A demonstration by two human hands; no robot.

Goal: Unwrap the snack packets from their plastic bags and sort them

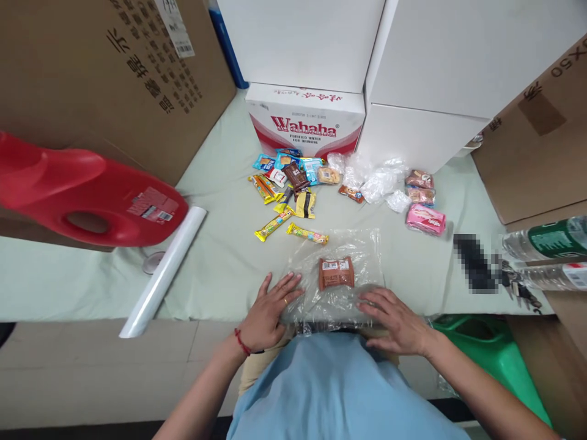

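Note:
A sheet of clear plastic film (367,250) lies spread at the table's front edge, its near side hanging over. On it rests a small brown snack packet (337,272) with a white label. My left hand (273,308) lies on the film's left side, fingers spread and holding nothing. At the film's right side is my right hand (392,318), its fingers stretched out over the near edge. Just beyond the film lie two yellow wrapped snack sticks (308,233) (274,224).
Behind are a pile of wrapped snacks (296,176), crumpled clear wrap (383,180) and a pink packet (425,220). A white roll (164,272) and a red jug (92,195) stand left. Water bottles (550,238) lie right. A Wahaba-style white carton (305,122) closes off the back.

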